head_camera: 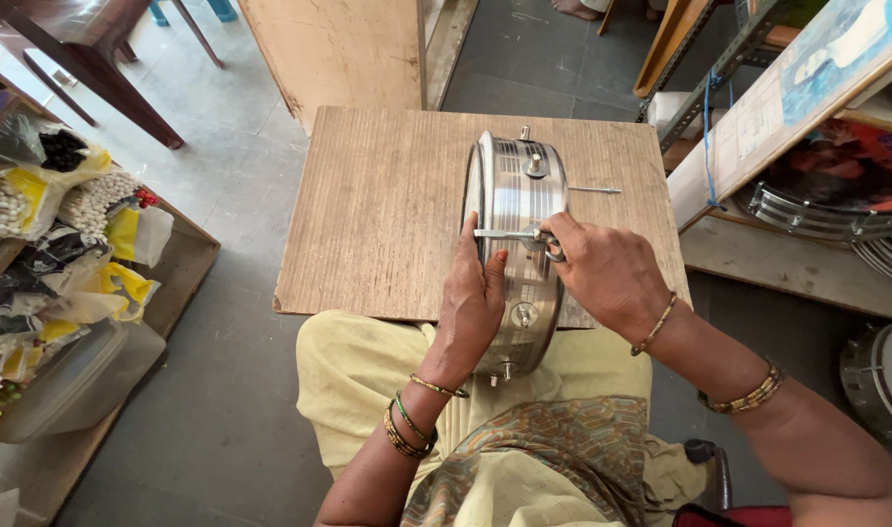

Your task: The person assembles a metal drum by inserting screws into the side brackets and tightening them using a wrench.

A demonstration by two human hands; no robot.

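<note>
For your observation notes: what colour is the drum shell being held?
Shiny silver metal drum shell, head view.

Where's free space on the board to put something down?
The wooden board is bare across its left half, from its left edge to the metal drum shell, and along the far edge. Crowded on the right: left hand steadies the shell, right hand holds a metal key on it, and a thin metal rod lies beyond.

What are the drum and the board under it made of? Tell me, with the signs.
Drum: metal by the look, probably polished steel, since its shell is silvery and mirror-bright with ribbed bands. Board: wood or plywood, unfinished and matte; brown with fine straight grain lines.
</note>
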